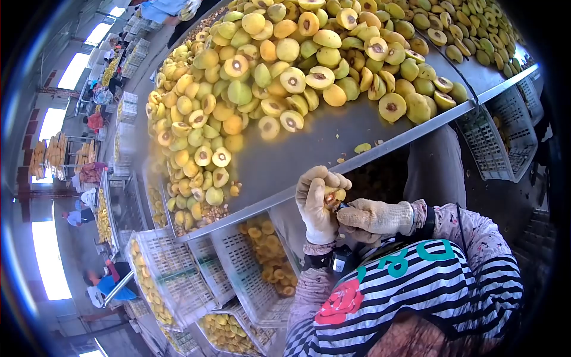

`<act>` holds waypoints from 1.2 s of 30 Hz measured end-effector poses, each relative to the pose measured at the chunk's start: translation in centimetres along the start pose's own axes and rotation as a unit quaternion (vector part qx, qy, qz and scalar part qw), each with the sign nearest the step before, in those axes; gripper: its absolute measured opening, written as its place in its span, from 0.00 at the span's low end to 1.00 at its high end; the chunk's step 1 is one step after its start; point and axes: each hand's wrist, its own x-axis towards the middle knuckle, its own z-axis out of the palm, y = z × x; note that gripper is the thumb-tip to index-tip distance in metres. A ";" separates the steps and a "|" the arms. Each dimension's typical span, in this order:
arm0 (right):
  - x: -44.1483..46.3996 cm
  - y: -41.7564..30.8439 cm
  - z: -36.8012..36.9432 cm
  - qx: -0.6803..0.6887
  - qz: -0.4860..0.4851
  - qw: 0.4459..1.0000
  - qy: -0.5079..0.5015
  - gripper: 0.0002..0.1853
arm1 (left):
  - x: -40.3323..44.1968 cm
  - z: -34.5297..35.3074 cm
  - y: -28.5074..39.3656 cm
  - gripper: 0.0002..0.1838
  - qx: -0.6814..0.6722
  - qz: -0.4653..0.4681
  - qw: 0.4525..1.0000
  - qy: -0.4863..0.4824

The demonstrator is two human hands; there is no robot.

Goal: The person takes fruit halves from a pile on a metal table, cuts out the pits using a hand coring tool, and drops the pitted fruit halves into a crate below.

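My left hand [318,205], in a pale work glove, is closed around a yellow fruit half [334,196], which looks like a peach or apricot; its brownish pit hollow faces up. My right hand [377,217], also gloved, is pressed close to the fruit from the right. Its fingers pinch a small dark tool [342,206], mostly hidden, with its tip at the fruit. Both hands are held in front of my chest, just off the near edge of the metal table [285,172]. A large heap of halved yellow-green fruit [291,80] covers the table's far part.
White plastic crates [238,262] holding yellow fruit stand below the table at left. Another crate [496,140] is tilted at the right. Fruit scraps [363,147] lie near the table's edge. Other people [113,285] work at tables on the left; a gloved co-worker's hand [189,10] shows at the top.
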 end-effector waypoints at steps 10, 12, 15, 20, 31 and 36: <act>-0.7 0.0 0.4 -0.070 -0.041 0.997 -0.006 0.27 | 2.0 -1.9 1.1 0.13 -0.130 -0.223 0.945 -0.200; -0.9 0.0 0.1 0.143 0.041 0.976 -0.161 0.28 | 1.5 -1.1 0.9 0.14 -0.148 -0.217 0.947 -0.187; 0.6 2.0 -0.3 0.401 0.017 0.851 -0.340 0.28 | 0.8 1.3 0.5 0.16 -0.179 -0.206 0.962 -0.020; 0.5 2.7 -0.4 0.339 -0.032 0.786 -0.516 0.30 | 0.8 0.4 1.5 0.11 -0.166 -0.197 0.945 0.200; -3.4 1.0 -0.8 0.143 -0.011 0.990 -0.019 0.24 | 4.4 -2.5 14.0 0.15 0.672 0.103 0.733 0.016; -6.0 0.1 -1.5 0.146 -0.060 0.987 0.023 0.22 | 17.3 -8.3 9.0 0.23 0.828 0.075 0.548 -0.090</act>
